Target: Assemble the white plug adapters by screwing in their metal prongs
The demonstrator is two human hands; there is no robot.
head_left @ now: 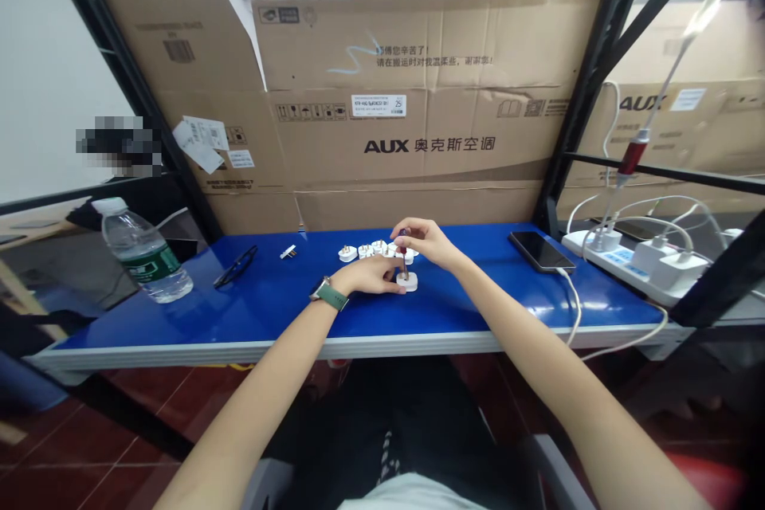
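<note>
A small white plug part (409,281) sits on the blue table (299,311). My left hand (370,274), with a green-strapped watch on its wrist, pins that part to the table top. My right hand (423,240) holds a small red-handled screwdriver (405,253) upright, its tip down on the plug part. Just behind the hands stands a short row of several more white plug parts (364,251). A single small white piece (288,252) lies apart to the left.
A water bottle (145,252) stands at the left, black glasses (235,267) beside it. A phone (541,250) on a white cable lies at the right, next to a power strip (627,259) with chargers. Cardboard boxes (418,103) wall off the back.
</note>
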